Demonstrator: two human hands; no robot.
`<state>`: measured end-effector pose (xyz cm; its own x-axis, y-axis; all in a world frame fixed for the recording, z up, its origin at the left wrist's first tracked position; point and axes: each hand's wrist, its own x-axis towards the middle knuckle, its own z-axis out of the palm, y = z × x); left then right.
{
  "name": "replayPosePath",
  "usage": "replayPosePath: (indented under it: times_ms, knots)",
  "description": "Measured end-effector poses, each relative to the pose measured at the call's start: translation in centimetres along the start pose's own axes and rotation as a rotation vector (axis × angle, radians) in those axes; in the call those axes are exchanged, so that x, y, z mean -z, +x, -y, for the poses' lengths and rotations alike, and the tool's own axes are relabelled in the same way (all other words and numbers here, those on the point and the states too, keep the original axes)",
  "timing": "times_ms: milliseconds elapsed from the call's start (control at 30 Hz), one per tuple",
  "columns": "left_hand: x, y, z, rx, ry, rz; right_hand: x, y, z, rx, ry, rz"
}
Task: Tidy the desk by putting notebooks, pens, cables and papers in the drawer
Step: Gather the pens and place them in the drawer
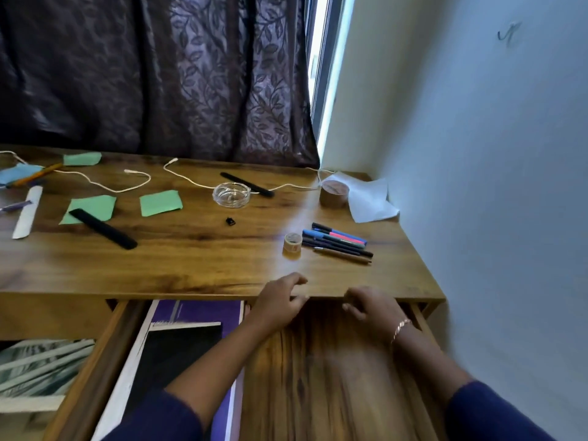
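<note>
Head view.
1. Wooden worktop [191, 265] in a room corner; dark curtain [159, 74] behind, pale wall [477, 154] right.
2. Tape roll [292, 245] beside pens [337, 243]; cable [188, 181], green papers [160, 202] farther back.
3. Open drawer [334, 377] holds notebooks [197, 313]; left grip [280, 300] loosely spread, empty; right grip [372, 305] curled at worktop edge, contents untellable; pens beyond both.

drawer [318, 361] open, notebooks [197, 313] inside left | pens [337, 243] bunched, desk [191, 259] right | cable [187, 182] across back
</note>
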<state>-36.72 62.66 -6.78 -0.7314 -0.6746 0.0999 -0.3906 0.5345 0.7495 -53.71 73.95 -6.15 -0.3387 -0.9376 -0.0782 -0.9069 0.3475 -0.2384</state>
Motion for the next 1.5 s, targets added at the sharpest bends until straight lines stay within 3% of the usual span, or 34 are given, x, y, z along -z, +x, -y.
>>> replayPosePath:
  times_ms: [200, 333, 533, 633, 767, 967, 1300, 1400, 1500]
  knots:
    - [-1.1, 3.7, 0.0, 0.009, 0.018, 0.021, 2.5, 8.0, -0.8, -0.019, -0.200, -0.040]
    - [-1.3, 4.3, 0.7, 0.032, 0.008, -0.015, 2.8, 12.3, -1.3, -0.015, -0.250, 0.066]
    - [-1.1, 4.3, 1.6, 0.041, -0.016, -0.014, 3.5, 16.3, -2.6, -0.091, -0.105, 0.237]
    - [-1.0, 4.1, 2.1, 0.041, -0.030, -0.023, 2.4, 17.0, -3.5, -0.093, -0.182, 0.292]
    - [-1.5, 4.1, 2.6, 0.060, -0.042, -0.015, 0.6, 16.6, -3.8, -0.012, -0.354, 0.124]
    - [-2.3, 4.3, 2.6, 0.056, -0.036, -0.038, -0.6, 16.3, -2.7, -0.058, -0.432, -0.019]
    - [-1.9, 4.7, 2.4, 0.070, -0.155, -0.057, 2.0, 14.5, -4.0, -0.214, 0.008, 0.045]
    - [-1.4, 5.4, 1.3, 0.054, -0.251, -0.076, 2.5, 13.6, -3.6, -0.191, 0.572, -0.058]
    - [-0.4, 6.6, -0.2, -0.011, -0.294, -0.134, 3.6, 12.1, -1.9, -0.027, 1.173, -0.171]
